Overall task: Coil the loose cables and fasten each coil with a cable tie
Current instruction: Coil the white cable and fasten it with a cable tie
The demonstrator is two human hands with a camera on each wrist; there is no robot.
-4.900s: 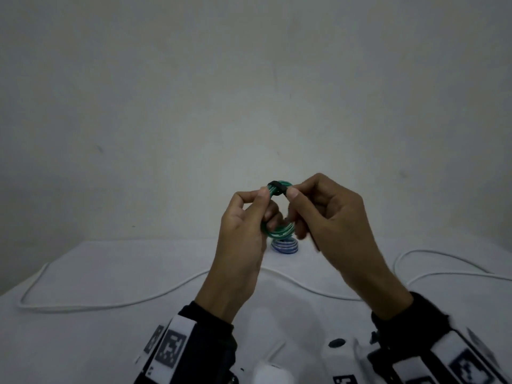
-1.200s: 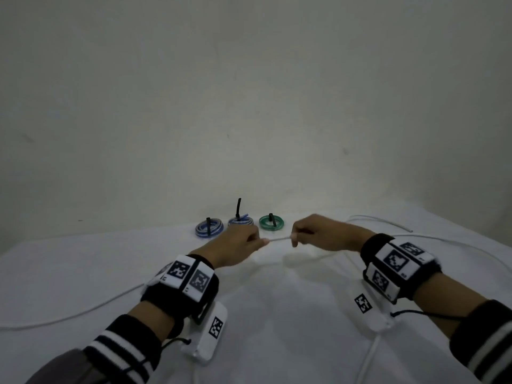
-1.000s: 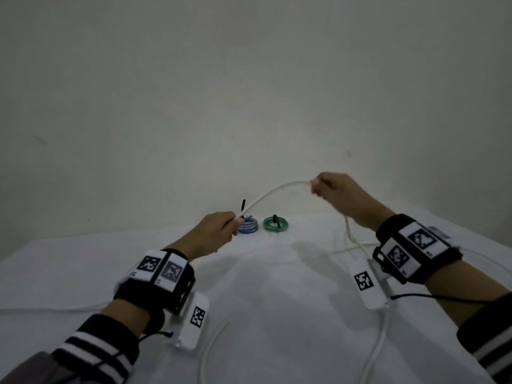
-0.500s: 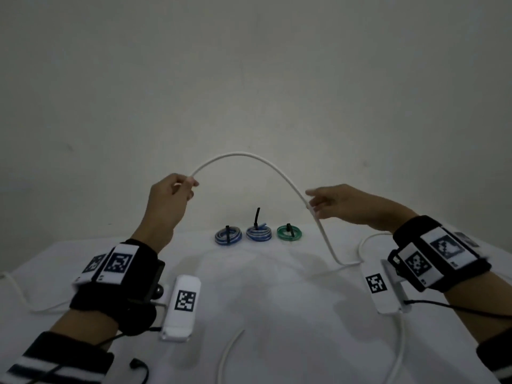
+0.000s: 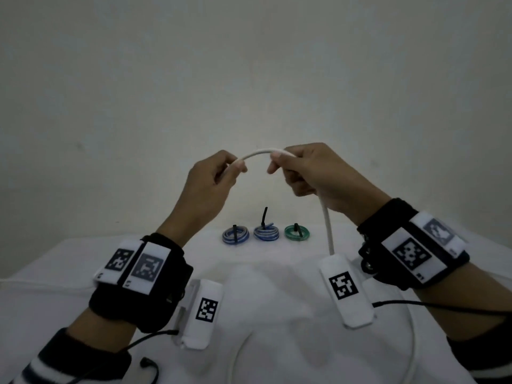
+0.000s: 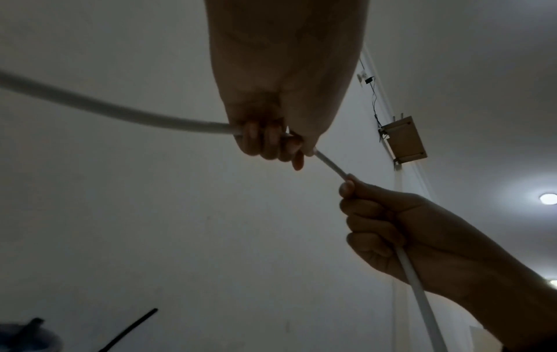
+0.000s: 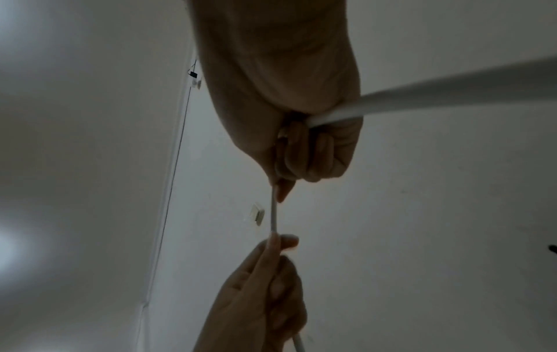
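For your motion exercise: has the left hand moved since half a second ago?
Yes. The left hand has shifted right, closing toward the right hand above the tied coils.

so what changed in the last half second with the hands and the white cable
The left hand and right hand came together, so the span of white cable between them shrank from a wide arch to a short one. Both kept gripping it. The three tied coils, two blue and one green, stayed in their row on the table.

White table (image 5: 263,295); pale wall (image 5: 249,79) — ceiling lamp (image 6: 548,198); wooden box (image 6: 403,140).
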